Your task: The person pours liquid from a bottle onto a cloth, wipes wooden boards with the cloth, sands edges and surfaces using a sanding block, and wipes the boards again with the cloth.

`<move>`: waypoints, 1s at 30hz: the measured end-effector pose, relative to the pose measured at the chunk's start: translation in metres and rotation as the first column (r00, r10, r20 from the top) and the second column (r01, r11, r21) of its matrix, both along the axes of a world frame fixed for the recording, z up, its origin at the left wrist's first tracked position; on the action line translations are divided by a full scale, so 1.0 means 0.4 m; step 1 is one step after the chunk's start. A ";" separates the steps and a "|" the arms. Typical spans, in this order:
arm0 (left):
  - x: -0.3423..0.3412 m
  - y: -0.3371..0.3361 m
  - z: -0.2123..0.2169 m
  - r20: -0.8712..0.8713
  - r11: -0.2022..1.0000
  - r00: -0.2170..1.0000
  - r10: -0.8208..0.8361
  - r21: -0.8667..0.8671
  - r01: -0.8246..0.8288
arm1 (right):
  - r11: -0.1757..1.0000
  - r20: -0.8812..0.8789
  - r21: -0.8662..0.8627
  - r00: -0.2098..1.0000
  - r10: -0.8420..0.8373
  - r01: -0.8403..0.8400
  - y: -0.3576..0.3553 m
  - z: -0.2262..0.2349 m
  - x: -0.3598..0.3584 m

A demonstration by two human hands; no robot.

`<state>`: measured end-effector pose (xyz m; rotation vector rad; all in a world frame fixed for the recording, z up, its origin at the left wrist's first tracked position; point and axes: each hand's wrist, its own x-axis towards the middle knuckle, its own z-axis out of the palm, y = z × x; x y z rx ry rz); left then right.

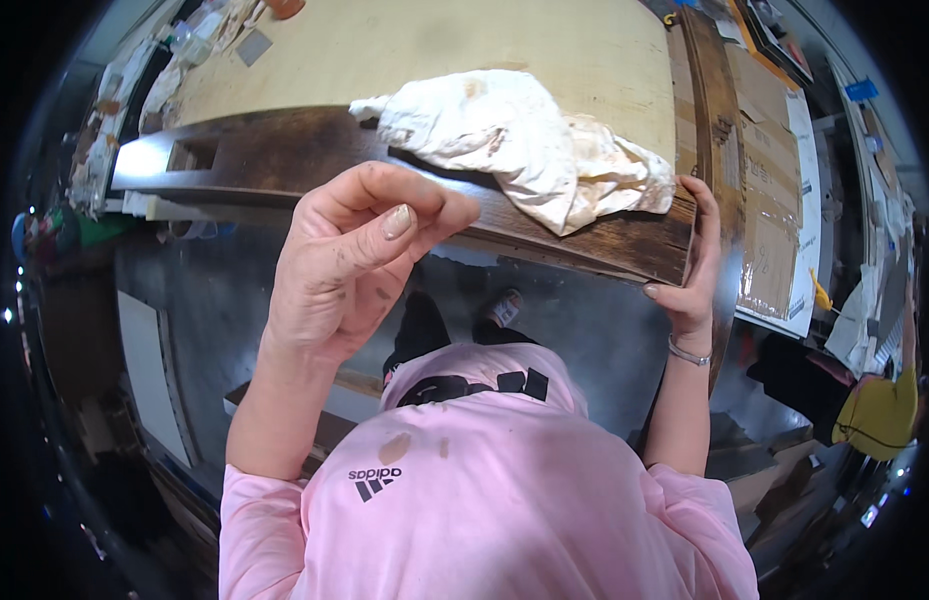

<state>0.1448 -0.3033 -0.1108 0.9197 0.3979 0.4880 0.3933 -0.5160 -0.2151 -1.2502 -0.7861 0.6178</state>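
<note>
A long dark-stained wooden beam [274, 150] lies across the near edge of the pale tabletop, with a rectangular cut-out near its left end. My right hand [698, 262] is wrapped round the beam's right end, thumb below and fingers along the end face. Raised in front of the beam, my left hand [349, 265] has curled fingers with the thumb drawn in. Its fingertips are partly hidden, so anything small pinched there cannot be made out. A crumpled, stained white cloth [484, 120] rests on the beam's right half, beyond my left hand and touched by neither hand.
The pale tabletop [424, 45] stretches away behind the beam. To the right stand another dark wooden piece [712, 90] and flattened cardboard [767, 190]. A small grey square [253, 46] lies at the far left. A yellow-and-black item [877, 412] is at the right.
</note>
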 end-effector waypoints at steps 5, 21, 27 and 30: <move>-0.044 -0.005 0.053 0.091 0.951 0.961 -0.261 0.195 0.240 | 0.998 0.054 -0.029 0.997 -0.063 0.064 -0.003 -0.003 -0.003; -0.086 -0.079 0.193 0.108 0.369 0.933 -0.342 0.929 0.028 | 0.980 0.085 -0.072 0.980 -0.178 0.184 0.007 0.007 -0.036; -0.101 -0.063 0.199 0.038 0.313 0.957 -0.289 0.948 0.057 | 0.982 0.017 -0.037 0.983 -0.182 0.183 0.008 0.006 -0.040; -0.120 -0.053 0.213 -0.066 0.263 0.970 -0.236 0.956 0.129 | 0.984 0.002 -0.023 0.985 -0.174 0.174 0.008 0.004 -0.042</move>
